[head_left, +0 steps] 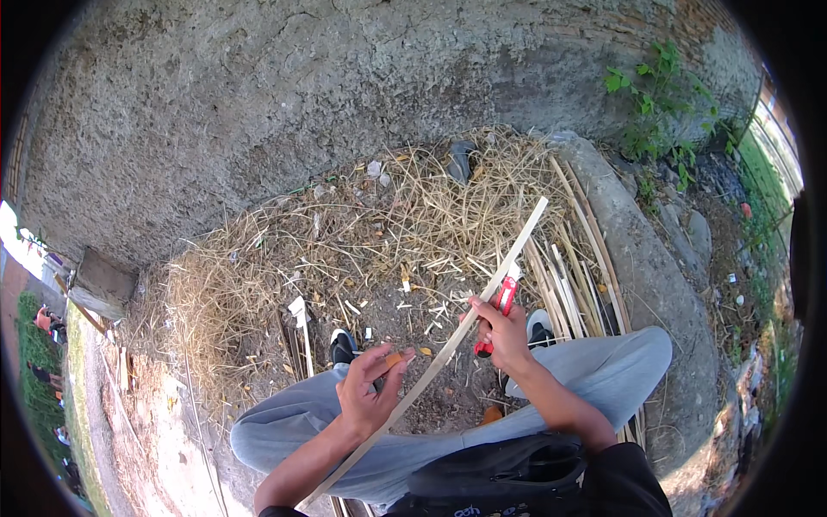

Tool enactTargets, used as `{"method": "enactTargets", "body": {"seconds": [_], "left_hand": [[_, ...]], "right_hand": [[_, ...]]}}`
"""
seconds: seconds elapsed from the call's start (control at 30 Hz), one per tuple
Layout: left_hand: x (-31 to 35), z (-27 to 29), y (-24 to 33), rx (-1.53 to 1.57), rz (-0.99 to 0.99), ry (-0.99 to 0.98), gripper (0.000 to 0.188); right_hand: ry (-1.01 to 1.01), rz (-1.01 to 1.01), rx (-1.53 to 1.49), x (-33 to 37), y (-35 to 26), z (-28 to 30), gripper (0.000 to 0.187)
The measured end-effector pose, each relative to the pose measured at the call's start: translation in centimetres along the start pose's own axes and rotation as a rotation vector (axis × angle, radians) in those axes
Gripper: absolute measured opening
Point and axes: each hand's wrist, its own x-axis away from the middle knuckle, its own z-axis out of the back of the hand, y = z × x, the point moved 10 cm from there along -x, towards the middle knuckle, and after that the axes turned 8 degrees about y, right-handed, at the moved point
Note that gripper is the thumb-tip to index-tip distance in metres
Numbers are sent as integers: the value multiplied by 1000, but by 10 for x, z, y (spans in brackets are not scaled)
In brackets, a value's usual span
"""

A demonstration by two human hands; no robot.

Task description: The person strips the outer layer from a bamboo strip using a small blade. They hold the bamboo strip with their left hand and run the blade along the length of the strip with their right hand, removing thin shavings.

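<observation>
From where I'm standing, the work looks to be partway through. A person is sitting with knees spread, and a long pale wooden strip [437, 367] is slanting between the knees, running from beside the left forearm up past the right hand [504, 334]. That hand is closing around a red cutter [506, 297] while its fingers are steadying the strip; whether the blade is showing, I can't tell. The left hand [366, 392] is pinching a small orange-brown piece [386, 365] just beside the strip, and I can't make out whether it's touching the wood.

Pale chips [435, 324] are lying between the feet, so some cutting seems done already. The strip in hand is looking long and fairly even. More strips [562, 293] are lying beyond the right foot; whether they're finished or still waiting, I can't tell.
</observation>
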Motion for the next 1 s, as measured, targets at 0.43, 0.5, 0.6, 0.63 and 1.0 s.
{"method": "enactTargets", "body": {"seconds": [0.43,0.5,0.6,0.63,1.0], "left_hand": [[1,2,-17,220,211,43,56],[0,1,-17,106,127,5,55],[0,-6,-29,364,309,24,47],[-4,-5,-25,366,310,23,47],[23,-38,-56,1129,1189,-56,47]], "right_hand": [[18,-1,-46,2,-3,-1,13],[17,-3,-50,2,-3,-2,13],[23,-4,-59,2,-3,-2,13],[25,-3,-55,2,-3,-1,13],[36,-9,-56,0,0,2,13]]}}
